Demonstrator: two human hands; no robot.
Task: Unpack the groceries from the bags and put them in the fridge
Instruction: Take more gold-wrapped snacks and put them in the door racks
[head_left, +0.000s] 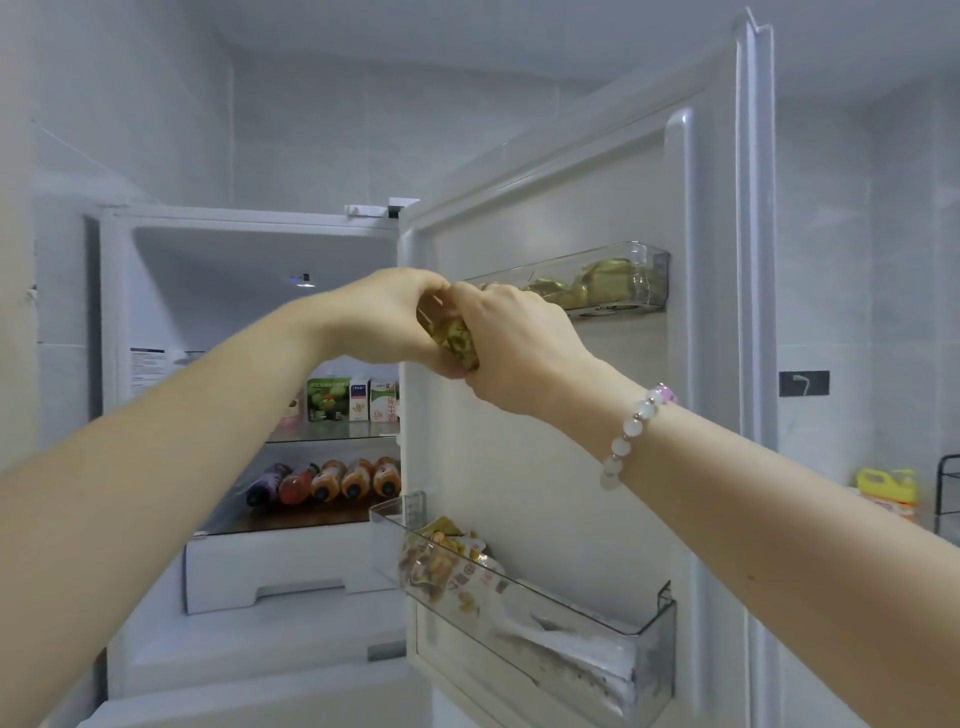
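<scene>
1. Fridge (218, 291), open, its lit interior beyond and below the left hand.
2. Fridge door (545, 493), swung wide; its inner panel lies behind and below the right hand.
3. Lower door bin (649, 660), clear plastic, well below the right wrist, holding a printed snack bag (441, 561) at its near end.
4. Upper door bin (657, 275), clear plastic, just beyond the right hand's knuckles, holding several gold foil packets (602, 283).
5. Left hand (384, 322) and right hand (514, 343), raised together at the near end of the upper bin, fingers of both curled round one gold foil packet (454, 338) pressed between them.
6. Drink bottles (332, 480), lying in a row on a shelf below the left forearm.
7. Cartons (371, 400), upright on the shelf under the left hand.
8. Bead bracelet (631, 431), on the right wrist.
</scene>
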